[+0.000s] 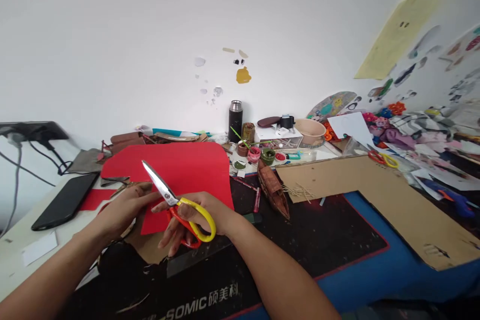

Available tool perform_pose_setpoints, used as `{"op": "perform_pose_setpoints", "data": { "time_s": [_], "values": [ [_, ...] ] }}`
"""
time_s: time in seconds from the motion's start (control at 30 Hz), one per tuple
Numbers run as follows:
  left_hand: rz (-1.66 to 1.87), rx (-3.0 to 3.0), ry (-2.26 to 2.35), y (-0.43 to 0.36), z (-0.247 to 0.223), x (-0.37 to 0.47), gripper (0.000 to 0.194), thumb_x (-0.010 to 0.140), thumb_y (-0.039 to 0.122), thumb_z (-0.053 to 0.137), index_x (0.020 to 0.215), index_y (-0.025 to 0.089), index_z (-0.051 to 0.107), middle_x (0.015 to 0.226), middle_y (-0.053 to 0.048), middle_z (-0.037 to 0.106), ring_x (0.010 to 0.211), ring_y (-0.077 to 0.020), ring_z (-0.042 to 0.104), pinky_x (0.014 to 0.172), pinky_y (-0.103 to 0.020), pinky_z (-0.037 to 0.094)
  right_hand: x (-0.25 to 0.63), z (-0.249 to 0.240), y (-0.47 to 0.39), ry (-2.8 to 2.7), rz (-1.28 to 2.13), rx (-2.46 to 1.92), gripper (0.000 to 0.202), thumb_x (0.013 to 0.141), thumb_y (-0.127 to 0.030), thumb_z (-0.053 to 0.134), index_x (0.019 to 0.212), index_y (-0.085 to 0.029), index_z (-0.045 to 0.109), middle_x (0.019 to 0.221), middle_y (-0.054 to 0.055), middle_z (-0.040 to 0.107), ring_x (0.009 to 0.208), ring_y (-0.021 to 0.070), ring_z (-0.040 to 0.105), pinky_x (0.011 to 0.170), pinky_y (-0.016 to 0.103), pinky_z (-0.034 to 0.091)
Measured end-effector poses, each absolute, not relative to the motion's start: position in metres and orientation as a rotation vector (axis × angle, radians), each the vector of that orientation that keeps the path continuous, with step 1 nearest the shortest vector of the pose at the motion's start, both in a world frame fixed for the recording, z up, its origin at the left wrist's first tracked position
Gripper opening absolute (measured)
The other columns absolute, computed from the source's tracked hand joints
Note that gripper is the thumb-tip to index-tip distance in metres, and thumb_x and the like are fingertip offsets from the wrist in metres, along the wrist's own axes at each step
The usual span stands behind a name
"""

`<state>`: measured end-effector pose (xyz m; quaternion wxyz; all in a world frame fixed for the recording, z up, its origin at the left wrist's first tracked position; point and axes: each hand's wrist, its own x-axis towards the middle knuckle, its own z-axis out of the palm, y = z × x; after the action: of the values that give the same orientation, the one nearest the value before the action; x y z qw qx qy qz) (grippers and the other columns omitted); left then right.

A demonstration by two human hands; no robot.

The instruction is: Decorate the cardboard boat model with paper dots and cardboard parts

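Here we are with the right hand (204,202), fingers bent around the loops of a pair of steel scissors with one yellow and one red handle (173,200). The blades lie together, the long axis running from the handles up between ten and eleven o'clock.

At twelve o'clock from that hand we have a large, bright-red flat sheet (198,170); the blade tip shows over its red surface, though whether they touch we can't tell.

Over at nine o'clock from the right is the left hand (125,205), fingers part curled, one stretched across the sheet's near edge; whether it's pinching anything, we can't tell. Neither hand looks clearly nearer: both overlap that near side.

Between two and three o'clock from the right hand, a reddish-brown wooden model boat (272,187) sits on the black mat (330,240).
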<state>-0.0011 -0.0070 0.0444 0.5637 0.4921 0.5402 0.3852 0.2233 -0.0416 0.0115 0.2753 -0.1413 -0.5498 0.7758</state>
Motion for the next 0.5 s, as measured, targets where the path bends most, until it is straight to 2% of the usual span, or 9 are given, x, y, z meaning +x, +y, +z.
{"op": "perform_pose_setpoints", "data": {
  "time_s": [0.13,0.27,0.37,0.5],
  "values": [
    [0.962,0.961,1.214,-0.008,0.047,0.003,0.045,0.043,0.026,0.104,0.067,0.018,0.067,0.061,0.002,0.071,0.056,-0.0162,0.063,0.059,-0.025,0.055,0.223,0.012,-0.043,-1.502,2.049,-0.366,0.092,0.086,-0.086,0.068,0.142,-0.013,0.066,0.097,0.017,0.083,0.063,0.0183,0.077,0.051,0.018,0.042],
    [0.872,0.794,1.272,-0.008,0.047,0.012,0.045,0.049,0.035,0.102,0.07,0.018,0.066,0.062,-0.004,0.073,0.056,-0.0258,0.071,0.057,-0.035,0.06,0.225,0.016,-0.045,-1.516,2.012,-0.341,0.089,0.087,-0.086,0.066,0.138,-0.013,0.069,0.09,0.014,0.082,0.061,0.0181,0.077,0.05,0.018,0.043],
    [0.803,0.716,1.337,-0.01,0.047,0.022,0.04,0.055,0.033,0.098,0.073,0.02,0.065,0.058,-0.005,0.071,0.056,-0.0326,0.074,0.054,-0.041,0.062,0.225,0.018,-0.046,-1.521,2.017,-0.341,0.089,0.088,-0.086,0.065,0.14,-0.014,0.067,0.091,0.015,0.082,0.06,0.0181,0.076,0.05,0.018,0.042],
    [0.878,0.741,1.381,-0.012,0.045,0.031,0.035,0.055,0.026,0.095,0.066,0.023,0.062,0.052,0.0,0.067,0.051,-0.0276,0.072,0.049,-0.034,0.059,0.223,0.019,-0.046,-1.521,2.022,-0.37,0.09,0.089,-0.085,0.067,0.142,-0.013,0.066,0.093,0.015,0.082,0.058,0.0171,0.075,0.049,0.018,0.041]
  ]
}}
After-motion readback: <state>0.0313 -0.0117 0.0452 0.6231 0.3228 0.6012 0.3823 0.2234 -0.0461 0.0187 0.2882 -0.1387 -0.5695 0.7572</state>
